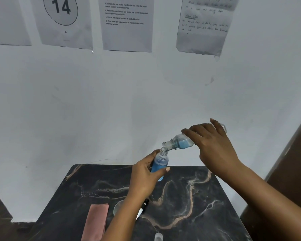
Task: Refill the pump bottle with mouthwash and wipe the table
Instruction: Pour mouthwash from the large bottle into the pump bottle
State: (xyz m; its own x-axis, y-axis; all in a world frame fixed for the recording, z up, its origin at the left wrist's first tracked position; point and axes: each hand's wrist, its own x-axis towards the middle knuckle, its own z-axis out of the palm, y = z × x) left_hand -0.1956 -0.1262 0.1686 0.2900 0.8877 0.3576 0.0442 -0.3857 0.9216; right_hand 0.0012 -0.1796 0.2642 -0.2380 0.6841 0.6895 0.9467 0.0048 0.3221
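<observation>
Mouthwash, blue, sat in both clear bottles held above the far edge of the dark marbled table (181, 214). Neither bottle showed a label or brand that could be read. On the wall (111, 101) behind, going left to right, hung a sheet with a large "14" in a circle (61, 7), a printed instruction sheet (127, 23) with lines such as "Return the original bottle to its original location" and "Wipe away any water stains on the countertop using cleaning supplies", and a handwritten sheet (205, 23) too blurred to read.

A folded pink cloth (96, 221) lay at the table's near left. Just right of it a clear cup (117, 208) and a black-and-white pump head (142, 208) showed partly behind the left forearm.

The left hand (144, 178) gripped the pump bottle (160, 164), fingers and thumb wrapped round its body; it stood nearly upright, its open neck up and leaning slightly right, mostly full of blue. The right hand (214, 146) gripped the mouthwash bottle (179, 142) from above, its long axis close to horizontal, its open mouth pointing left and down, meeting the pump bottle's neck. A small clear cap (158, 237) stood at the table's near edge.
</observation>
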